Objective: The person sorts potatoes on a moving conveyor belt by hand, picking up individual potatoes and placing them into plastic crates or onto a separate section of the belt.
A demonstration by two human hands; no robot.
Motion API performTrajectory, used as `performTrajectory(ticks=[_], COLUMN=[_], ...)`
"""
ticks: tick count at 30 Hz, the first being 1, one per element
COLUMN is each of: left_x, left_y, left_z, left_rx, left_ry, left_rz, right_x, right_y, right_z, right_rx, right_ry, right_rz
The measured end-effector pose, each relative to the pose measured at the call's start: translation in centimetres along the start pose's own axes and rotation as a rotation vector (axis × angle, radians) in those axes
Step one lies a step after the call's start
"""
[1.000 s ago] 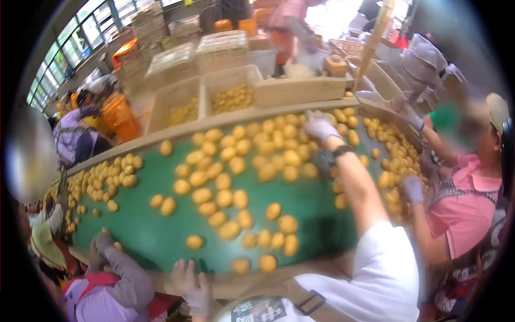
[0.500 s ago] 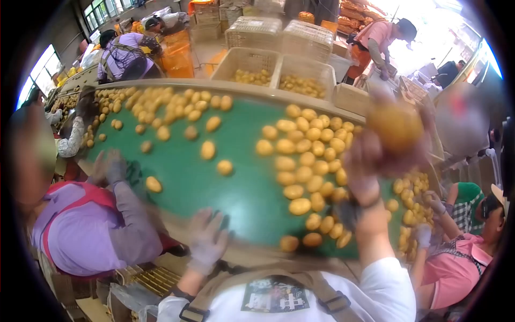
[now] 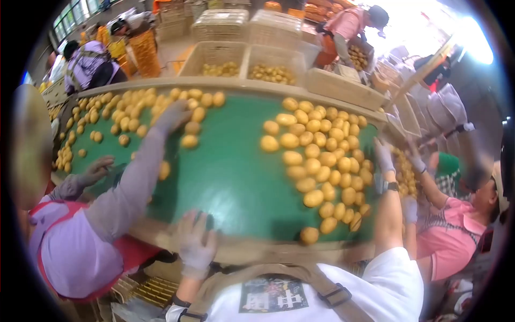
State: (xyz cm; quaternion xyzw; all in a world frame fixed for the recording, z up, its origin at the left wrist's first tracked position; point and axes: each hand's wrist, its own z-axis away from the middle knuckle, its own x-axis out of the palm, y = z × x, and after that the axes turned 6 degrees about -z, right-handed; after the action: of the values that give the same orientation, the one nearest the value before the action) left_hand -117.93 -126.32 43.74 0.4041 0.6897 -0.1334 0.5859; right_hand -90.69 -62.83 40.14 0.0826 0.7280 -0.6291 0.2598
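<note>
Gloved, my left hand (image 3: 196, 242) rests at the near edge of the green sorting belt (image 3: 236, 188), fingers spread, nothing in it. On the right, my right hand (image 3: 384, 155), also gloved, reaches over the belt with its fingers extended, at the right side of a large group of yellow potatoes (image 3: 328, 161). It holds nothing that I can see. A single potato (image 3: 309, 235) lies near the belt's front edge.
A co-worker in purple (image 3: 80, 241) at the left reaches across the belt among more potatoes (image 3: 129, 110). Another in pink (image 3: 450, 228) works at the right. Crates of potatoes (image 3: 220, 59) stand behind the far rim, where a further person (image 3: 343, 27) handles a crate.
My right hand has come down and right from its raised position; the blurred round object near it is gone. The left co-worker's arm now stretches over the belt. The view has shifted.
</note>
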Motion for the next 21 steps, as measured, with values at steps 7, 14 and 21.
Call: performTrajectory(ticks=[7, 14, 21], left_x=[1.7, 2.0, 1.1], left_y=[0.9, 0.3, -0.5], left_z=[0.3, 1.2, 1.6], left_rx=[0.009, 0.005, -0.004], left_ry=[-0.059, -0.032, 0.004], left_rz=[0.003, -0.002, 0.083], right_x=[6.6, 19.5, 25.2], right_y=[-10.0, -16.5, -24.9], right_z=[11.0, 16.3, 21.0], right_rx=[0.313, 0.211, -0.78], right_ry=[-0.266, -0.651, -1.217], right_rz=[-0.641, -0.484, 0.231])
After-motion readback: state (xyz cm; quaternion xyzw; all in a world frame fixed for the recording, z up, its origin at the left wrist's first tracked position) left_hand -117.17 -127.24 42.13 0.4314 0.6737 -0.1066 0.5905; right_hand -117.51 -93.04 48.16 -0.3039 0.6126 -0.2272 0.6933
